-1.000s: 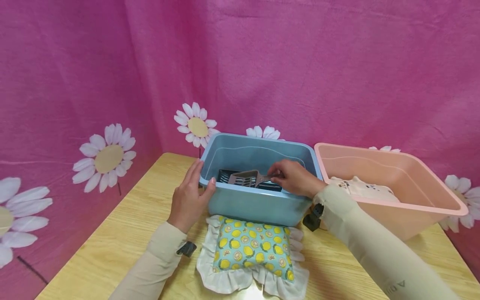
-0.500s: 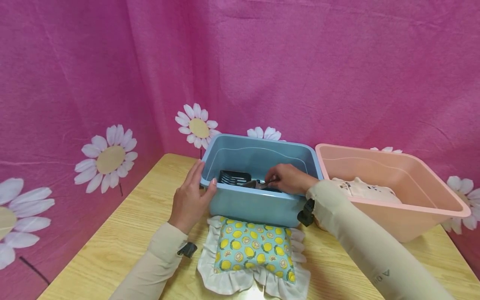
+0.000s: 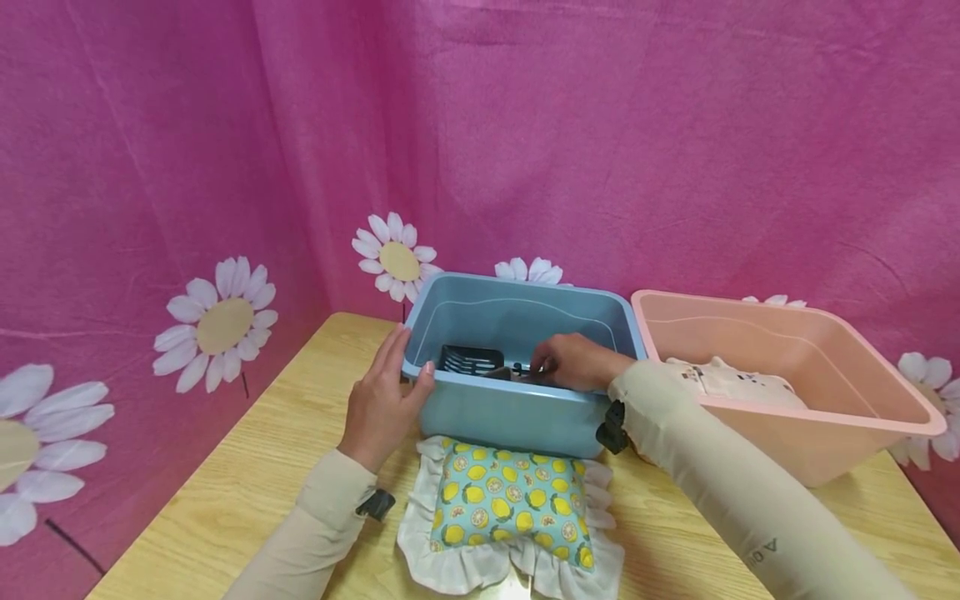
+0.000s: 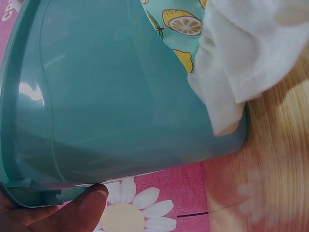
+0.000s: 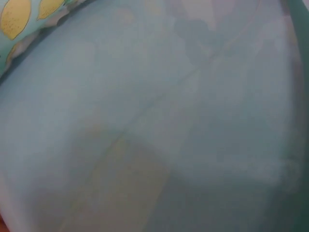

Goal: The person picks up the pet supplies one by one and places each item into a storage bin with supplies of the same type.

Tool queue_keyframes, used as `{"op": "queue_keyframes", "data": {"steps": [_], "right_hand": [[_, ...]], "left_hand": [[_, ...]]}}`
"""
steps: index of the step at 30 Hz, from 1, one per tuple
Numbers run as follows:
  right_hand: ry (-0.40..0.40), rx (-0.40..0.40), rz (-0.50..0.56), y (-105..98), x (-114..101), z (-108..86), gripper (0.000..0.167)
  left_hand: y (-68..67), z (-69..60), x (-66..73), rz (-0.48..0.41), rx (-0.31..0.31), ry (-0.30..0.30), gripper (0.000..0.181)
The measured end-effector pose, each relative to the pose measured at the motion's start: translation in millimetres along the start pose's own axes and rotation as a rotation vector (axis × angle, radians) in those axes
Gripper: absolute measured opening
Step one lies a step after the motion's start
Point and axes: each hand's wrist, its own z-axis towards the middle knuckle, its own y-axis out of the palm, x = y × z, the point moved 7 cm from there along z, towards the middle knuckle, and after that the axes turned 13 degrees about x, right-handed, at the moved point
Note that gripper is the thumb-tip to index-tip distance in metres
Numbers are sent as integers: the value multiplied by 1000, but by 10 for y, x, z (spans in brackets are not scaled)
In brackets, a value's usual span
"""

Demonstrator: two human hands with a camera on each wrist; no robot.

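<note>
In the head view, a blue plastic tub (image 3: 517, 414) stands on the table. My left hand (image 3: 384, 402) rests against its left front corner, fingers lying straight along the side; its thumb (image 4: 89, 210) shows by the rim in the left wrist view. My right hand (image 3: 577, 362) reaches over the front rim and pinches the handle of a grey slotted turner (image 3: 498, 373), whose lower part is hidden by the tub wall. Beside that lies a black slotted turner (image 3: 471, 360) inside the tub. The right wrist view shows mainly the tub's blurry outer wall (image 5: 145, 121).
A lemon-print pillow (image 3: 513, 500) with white ruffles lies against the tub's front. To the right stands a pink tub (image 3: 840, 433) holding a cream printed cloth item (image 3: 742, 383). Both tubs sit on a wooden table (image 3: 247, 467), before a pink daisy-print curtain (image 3: 600, 150).
My right hand has lowered the grey slotted turner deeper into the blue tub, uncovering more of the black one. My left hand has stayed at the tub's corner.
</note>
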Motion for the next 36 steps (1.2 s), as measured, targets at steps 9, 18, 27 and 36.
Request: {"op": "queue_keyframes", "data": {"steps": [9, 18, 27, 36], "right_hand": [[-17, -12, -32, -17, -24, -16, 19], [7, -24, -32, -28, 3, -33, 20], [28, -40, -32, -29, 7, -58, 20], [-34, -17, -58, -66, -9, -74, 20]], "left_hand": [[1, -2, 11, 0, 4, 3, 68], [1, 1, 7, 0, 11, 1, 67], [10, 1, 15, -6, 7, -6, 67], [-2, 0, 19, -1, 9, -11, 67]]}}
